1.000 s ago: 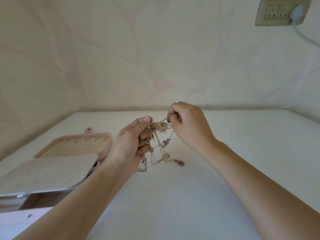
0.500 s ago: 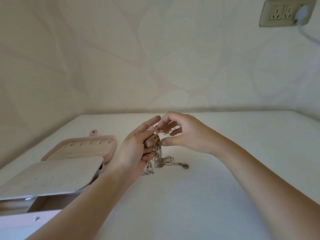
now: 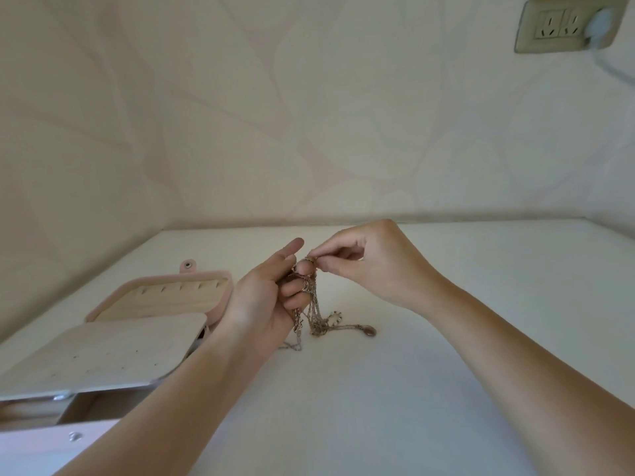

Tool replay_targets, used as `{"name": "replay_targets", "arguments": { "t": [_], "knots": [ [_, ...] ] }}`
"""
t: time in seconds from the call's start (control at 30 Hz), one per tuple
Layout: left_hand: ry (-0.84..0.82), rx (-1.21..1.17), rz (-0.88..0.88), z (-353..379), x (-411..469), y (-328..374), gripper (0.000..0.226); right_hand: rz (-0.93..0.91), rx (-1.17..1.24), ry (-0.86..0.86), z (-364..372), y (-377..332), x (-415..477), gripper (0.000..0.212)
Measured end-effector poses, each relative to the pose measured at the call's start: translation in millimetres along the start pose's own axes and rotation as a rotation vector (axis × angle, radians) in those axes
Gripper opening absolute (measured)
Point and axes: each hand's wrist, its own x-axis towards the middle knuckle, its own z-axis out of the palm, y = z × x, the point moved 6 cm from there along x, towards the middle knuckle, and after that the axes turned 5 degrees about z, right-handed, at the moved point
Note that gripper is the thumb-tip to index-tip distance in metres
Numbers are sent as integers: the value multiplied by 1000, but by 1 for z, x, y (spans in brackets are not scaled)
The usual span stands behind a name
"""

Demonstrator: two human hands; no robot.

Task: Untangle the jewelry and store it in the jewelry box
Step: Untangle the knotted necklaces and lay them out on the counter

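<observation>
A tangle of thin gold and silver chains [image 3: 314,305] hangs between my hands above the white table [image 3: 395,389]. Its lower loops and a small brown pendant [image 3: 369,331] lie on the tabletop. My left hand [image 3: 264,300] grips the bunch with curled fingers, the index finger pointing up. My right hand [image 3: 367,266] pinches the top of the tangle between thumb and forefinger. The pink jewelry box [image 3: 154,304] stands open at the left, with a beige slotted lid and a flat beige insert panel [image 3: 103,355] with small holes.
Walls with a pale leaf pattern close the table at the back and on the left. A wall socket [image 3: 563,25] with a white plug sits high at the right. A pink drawer front [image 3: 51,438] with a metal stud shows at the lower left.
My right hand let go of a strand it had pulled out to the right, came back to the bunch and now pinches its top. The chains hang closer together.
</observation>
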Motion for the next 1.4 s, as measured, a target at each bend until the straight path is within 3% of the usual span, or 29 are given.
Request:
{"name": "replay_targets", "arguments": {
  "t": [0.13,0.23,0.37,0.57,0.73,0.93,1.03,1.13,1.23,1.33,1.4],
  "knots": [
    [48,86,40,-5,1,0,35,118,232,157,-22,13,8,14],
    [94,136,37,-11,4,-2,37,283,609,104,-28,25,9,17],
    [142,210,6,-16,4,-9,42,412,789,120,-20,34,10,20],
    [146,437,-54,-19,2,-20,47,394,866,181,-23,34,11,24],
    [98,872,-5,-18,0,-14,39,353,1139,7,-22,24,11,18],
    [105,903,7,-16,-1,-12,17,262,1067,-157,-25,14,7,19],
    [98,863,10,-20,-1,-13,11,263,898,-290,-18,11,4,37],
    [124,870,42,-23,0,-10,14,263,783,-422,-7,8,0,46],
    [185,1042,162,-17,-2,2,23,258,716,-518,-3,5,-3,44],
    [-27,929,205,0,-4,3,43,227,665,-621,-2,2,-6,44],
    [-266,819,155,14,-10,-4,38,207,661,-674,0,-1,-9,46]
  ]
}}
